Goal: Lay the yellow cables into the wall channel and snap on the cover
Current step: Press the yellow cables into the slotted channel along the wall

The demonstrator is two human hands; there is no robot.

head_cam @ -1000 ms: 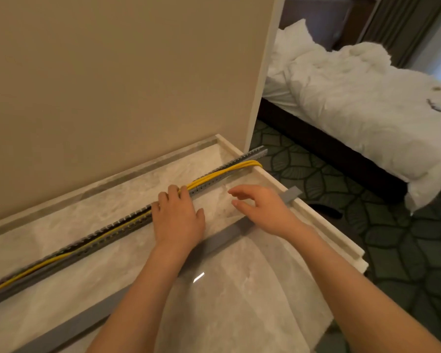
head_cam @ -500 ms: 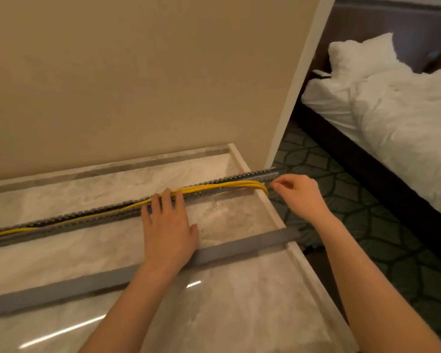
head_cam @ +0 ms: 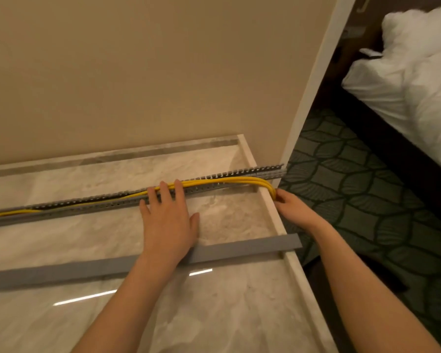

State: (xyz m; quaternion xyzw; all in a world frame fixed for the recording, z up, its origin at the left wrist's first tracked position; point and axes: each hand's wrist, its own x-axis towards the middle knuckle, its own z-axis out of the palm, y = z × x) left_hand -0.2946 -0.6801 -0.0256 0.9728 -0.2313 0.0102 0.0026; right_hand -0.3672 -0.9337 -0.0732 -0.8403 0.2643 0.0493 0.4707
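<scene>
Left hand [head_cam: 168, 225] flat, fingers [head_cam: 163, 190] on yellow cables [head_cam: 229, 180] in channel [head_cam: 87, 208] — right hand [head_cam: 293, 210] pinching them

One wide-angle camera, worn on the person's head, gives the only view. It looks forward and steeply down, close over the marble worktop [head_cam: 214, 314] that fills the lower left of the frame, with the left hand [head_cam: 168, 225] and right hand [head_cam: 293, 210] at mid-frame. It faces the beige wall [head_cam: 138, 72] in the upper left; carpet [head_cam: 367, 200] and a bed [head_cam: 405, 85] fill the right side.
</scene>
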